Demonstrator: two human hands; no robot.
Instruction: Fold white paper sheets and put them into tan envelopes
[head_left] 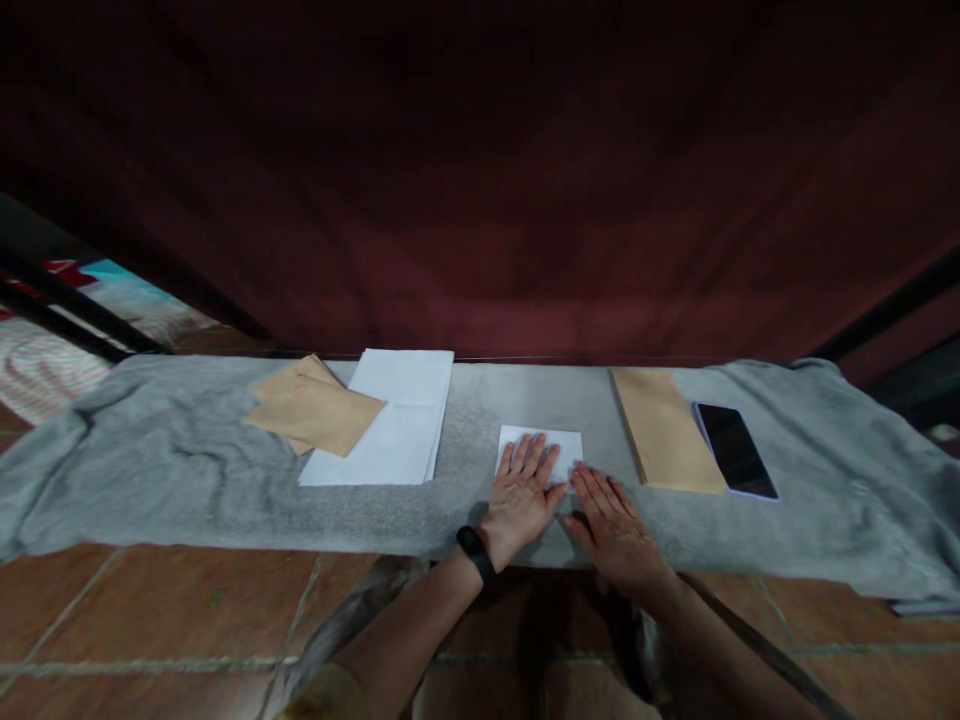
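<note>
A white sheet of paper (564, 440), small and apparently folded, lies flat on the grey cloth in front of me. Pressed onto it with fingers spread is my left hand (521, 500), a dark band around its wrist. My right hand (616, 530) rests at the paper's lower right corner, fingers stretched out and fingertips touching its edge. Both hands lie flat and hold nothing. Part of the paper is hidden under the left hand.
Left of my hands lies a stack of white paper (409, 440), partly covered by several brown envelopes (322, 410). To the right are a pile of brown envelopes (667, 430) and a phone (739, 450). Grey cloth (202, 490) covers the narrow bench; a dark red curtain (495, 250) hangs behind.
</note>
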